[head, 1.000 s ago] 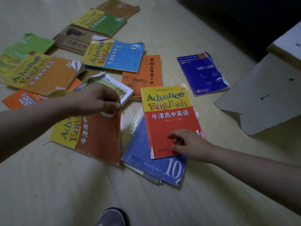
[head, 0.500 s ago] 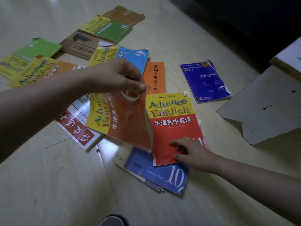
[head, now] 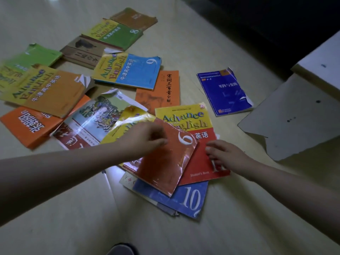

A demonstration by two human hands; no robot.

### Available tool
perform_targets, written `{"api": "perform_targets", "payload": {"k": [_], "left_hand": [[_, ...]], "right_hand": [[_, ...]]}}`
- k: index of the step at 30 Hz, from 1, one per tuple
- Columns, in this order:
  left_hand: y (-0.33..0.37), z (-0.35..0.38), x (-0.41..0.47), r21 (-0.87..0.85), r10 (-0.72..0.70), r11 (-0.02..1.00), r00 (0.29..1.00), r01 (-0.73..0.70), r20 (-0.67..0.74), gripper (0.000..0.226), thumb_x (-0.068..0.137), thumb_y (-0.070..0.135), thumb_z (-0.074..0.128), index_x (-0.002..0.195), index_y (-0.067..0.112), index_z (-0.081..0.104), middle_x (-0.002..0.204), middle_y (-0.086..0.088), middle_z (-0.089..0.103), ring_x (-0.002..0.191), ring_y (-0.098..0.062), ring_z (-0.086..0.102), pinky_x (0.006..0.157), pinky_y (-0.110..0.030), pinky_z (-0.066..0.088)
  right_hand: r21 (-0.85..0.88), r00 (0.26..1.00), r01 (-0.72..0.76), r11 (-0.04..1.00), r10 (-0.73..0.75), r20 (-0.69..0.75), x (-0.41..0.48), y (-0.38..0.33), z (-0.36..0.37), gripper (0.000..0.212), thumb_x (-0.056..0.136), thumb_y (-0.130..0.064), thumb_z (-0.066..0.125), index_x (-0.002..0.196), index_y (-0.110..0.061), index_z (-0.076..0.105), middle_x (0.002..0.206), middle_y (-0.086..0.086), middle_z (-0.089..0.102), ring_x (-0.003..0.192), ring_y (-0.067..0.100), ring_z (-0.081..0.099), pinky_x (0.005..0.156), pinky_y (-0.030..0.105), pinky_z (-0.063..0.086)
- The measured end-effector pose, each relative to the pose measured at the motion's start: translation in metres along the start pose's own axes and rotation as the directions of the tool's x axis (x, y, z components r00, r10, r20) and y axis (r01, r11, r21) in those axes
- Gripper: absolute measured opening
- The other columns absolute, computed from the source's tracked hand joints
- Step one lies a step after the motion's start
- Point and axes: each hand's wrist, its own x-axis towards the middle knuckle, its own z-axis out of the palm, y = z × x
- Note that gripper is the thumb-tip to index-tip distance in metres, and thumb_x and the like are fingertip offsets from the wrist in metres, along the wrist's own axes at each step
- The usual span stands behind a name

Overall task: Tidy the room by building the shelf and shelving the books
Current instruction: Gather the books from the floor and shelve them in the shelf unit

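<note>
The red-and-yellow book (head: 184, 117) carries "Advance with English" on its yellow band and "Student's Book" near its lower edge, the orange-red book (head: 165, 162) across it shows "6", and the blue book (head: 191, 199) underneath "10". Farther back, the blue-and-yellow book (head: 128, 70) reads "Advance with English", "牛津高中英语" and "9", the green book (head: 117, 34) has "8", and the orange-yellow book (head: 46, 89) bears the same two titles. The thin orange book (head: 165, 87) reads "宋詞三百首全解" and the dark blue book (head: 224, 91) "4-2" and "矩阵与变换".
</note>
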Motion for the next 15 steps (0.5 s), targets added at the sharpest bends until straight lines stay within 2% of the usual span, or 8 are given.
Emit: {"api": "perform_targets", "payload": {"k": [3, 5, 8, 9, 11, 13, 15], "left_hand": [[-0.023, 0.006, -0.024, 0.020, -0.261, 0.965, 0.964, 0.260, 0.051, 0.027, 0.085, 0.037, 0.067, 0.067, 0.019, 0.062, 0.064, 0.006, 0.059, 0.062, -0.009, 0.055, 0.059, -0.026, 0.041], [-0.035, 0.011, -0.040, 0.088, -0.394, 0.918, 0.912, 0.386, 0.111, 0.040, 0.087, 0.045, 0.062, 0.059, 0.017, 0.061, 0.057, 0.002, 0.061, 0.054, -0.008, 0.055, 0.058, -0.026, 0.043], [-0.048, 0.018, -0.060, 0.057, -0.587, 0.802, 0.769, 0.594, 0.253, 0.069, 0.088, 0.061, 0.049, 0.065, 0.000, 0.072, 0.063, -0.016, 0.070, 0.049, -0.014, 0.060, 0.061, -0.024, 0.050], [-0.050, 0.019, -0.063, -0.002, -0.631, 0.753, 0.724, 0.658, 0.280, 0.076, 0.087, 0.064, 0.048, 0.070, -0.005, 0.072, 0.067, -0.020, 0.070, 0.050, -0.018, 0.061, 0.060, -0.025, 0.052], [-0.054, 0.019, -0.063, -0.114, -0.678, 0.681, 0.682, 0.723, 0.274, 0.077, 0.086, 0.063, 0.051, 0.074, -0.009, 0.072, 0.070, -0.021, 0.071, 0.053, -0.023, 0.062, 0.059, -0.025, 0.053], [-0.053, 0.020, -0.058, -0.205, -0.685, 0.647, 0.678, 0.735, 0.267, 0.071, 0.086, 0.058, 0.056, 0.074, -0.010, 0.071, 0.065, -0.019, 0.070, 0.053, -0.023, 0.061, 0.059, -0.026, 0.052], [-0.055, 0.022, -0.054, -0.252, -0.681, 0.636, 0.684, 0.729, 0.261, 0.064, 0.086, 0.054, 0.059, 0.068, -0.006, 0.069, 0.058, -0.015, 0.065, 0.053, -0.023, 0.059, 0.061, -0.031, 0.053]], "right_hand": [[-0.215, 0.985, 0.156, 0.964, -0.169, -0.045, 0.010, -0.008, 0.006, 0.047, 0.092, -0.029, 0.060, 0.135, -0.017, 0.048, 0.126, 0.000, 0.057, 0.113, 0.018, 0.056, 0.095, 0.032, 0.045], [-0.359, 0.957, 0.256, 0.898, -0.287, -0.035, 0.021, -0.018, 0.011, 0.049, 0.091, -0.032, 0.060, 0.135, -0.017, 0.049, 0.131, 0.003, 0.055, 0.117, 0.020, 0.053, 0.095, 0.033, 0.044], [-0.535, 0.950, 0.260, 0.804, -0.313, -0.007, 0.036, -0.034, 0.018, 0.053, 0.092, -0.035, 0.057, 0.136, -0.010, 0.044, 0.134, 0.010, 0.049, 0.123, 0.027, 0.046, 0.095, 0.033, 0.040], [-0.562, 0.950, 0.261, 0.785, -0.313, 0.004, 0.041, -0.039, 0.019, 0.055, 0.093, -0.036, 0.056, 0.139, -0.009, 0.042, 0.136, 0.012, 0.047, 0.125, 0.028, 0.044, 0.095, 0.033, 0.039], [-0.599, 0.953, 0.267, 0.755, -0.300, 0.047, 0.047, -0.045, 0.024, 0.058, 0.093, -0.037, 0.056, 0.142, -0.009, 0.038, 0.138, 0.013, 0.046, 0.124, 0.028, 0.045, 0.092, 0.033, 0.039], [-0.604, 0.954, 0.279, 0.746, -0.286, 0.088, 0.050, -0.044, 0.028, 0.051, 0.090, -0.035, 0.059, 0.133, -0.011, 0.046, 0.128, 0.012, 0.052, 0.114, 0.028, 0.050, 0.080, 0.030, 0.037], [-0.596, 0.960, 0.262, 0.759, -0.267, 0.082, 0.049, -0.039, 0.030, 0.039, 0.086, -0.032, 0.062, 0.119, -0.013, 0.053, 0.116, 0.009, 0.055, 0.105, 0.027, 0.055, 0.075, 0.029, 0.038]]}}
